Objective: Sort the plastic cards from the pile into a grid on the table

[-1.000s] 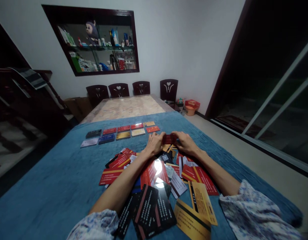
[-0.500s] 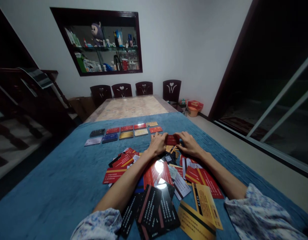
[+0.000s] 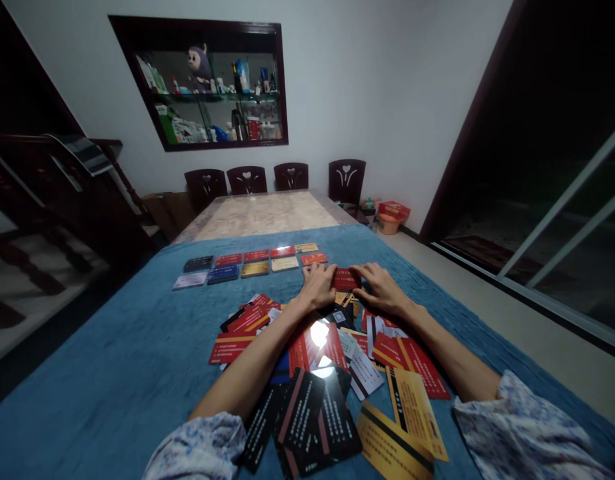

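Observation:
Between my two hands is a dark red card (image 3: pixel 346 278), gripped by its left and right ends just above the heap. My left hand (image 3: pixel 319 283) closes on its left end and my right hand (image 3: pixel 378 285) on its right end. Whether it is one card or a thin stack, I cannot tell. Below and around my forearms lies a loose heap of cards: black cards (image 3: pixel 314 420), gold cards (image 3: pixel 397 440), red cards (image 3: pixel 412 363) and a white card (image 3: pixel 366 373). Beyond my left hand, small stacks stand in two rows, among them a blue stack (image 3: pixel 223 273) and a black stack (image 3: pixel 198 263).
A blue cloth (image 3: pixel 112 373) covers the near part of the table, whose marble-patterned top (image 3: pixel 272 213) shows behind. Several dark wooden chairs (image 3: pixel 347 180) stand at the far end. A stair railing (image 3: pixel 52 193) is at left, a sliding door (image 3: pixel 537 200) at right.
The whole view has shifted slightly to the right. Both hands still hold the red card in the same place, and its printed face shows a little more clearly.

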The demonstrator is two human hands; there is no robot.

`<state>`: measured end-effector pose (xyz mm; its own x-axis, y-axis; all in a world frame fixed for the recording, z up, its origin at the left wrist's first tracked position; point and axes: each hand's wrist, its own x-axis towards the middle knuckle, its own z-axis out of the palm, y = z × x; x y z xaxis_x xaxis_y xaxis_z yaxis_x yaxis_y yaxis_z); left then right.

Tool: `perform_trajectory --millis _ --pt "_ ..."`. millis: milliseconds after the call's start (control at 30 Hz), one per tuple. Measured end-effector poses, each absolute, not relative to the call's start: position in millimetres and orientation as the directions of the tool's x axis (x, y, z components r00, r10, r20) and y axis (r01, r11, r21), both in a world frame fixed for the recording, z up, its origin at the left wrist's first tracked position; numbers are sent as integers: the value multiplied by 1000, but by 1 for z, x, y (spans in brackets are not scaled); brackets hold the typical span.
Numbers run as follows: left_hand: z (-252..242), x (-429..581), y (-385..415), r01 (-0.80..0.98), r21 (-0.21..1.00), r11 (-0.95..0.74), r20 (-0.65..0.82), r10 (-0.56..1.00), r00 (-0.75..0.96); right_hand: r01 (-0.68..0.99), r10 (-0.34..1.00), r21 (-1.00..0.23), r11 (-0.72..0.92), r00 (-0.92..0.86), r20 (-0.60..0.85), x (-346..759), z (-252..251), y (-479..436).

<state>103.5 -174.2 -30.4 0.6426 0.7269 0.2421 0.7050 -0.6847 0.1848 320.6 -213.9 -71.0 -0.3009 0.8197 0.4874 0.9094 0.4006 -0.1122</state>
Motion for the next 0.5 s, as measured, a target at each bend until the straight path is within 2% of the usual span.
perform_trajectory --millis 200,500 --pt "-31 103 -172 703 164 -692 231 719 655 916 830 -100 389 -301 470 321 -68 -216" --pt "-17 100 -177 704 55 -708 179 700 691 924 828 -60 379 -309 467 320 -64 -217"
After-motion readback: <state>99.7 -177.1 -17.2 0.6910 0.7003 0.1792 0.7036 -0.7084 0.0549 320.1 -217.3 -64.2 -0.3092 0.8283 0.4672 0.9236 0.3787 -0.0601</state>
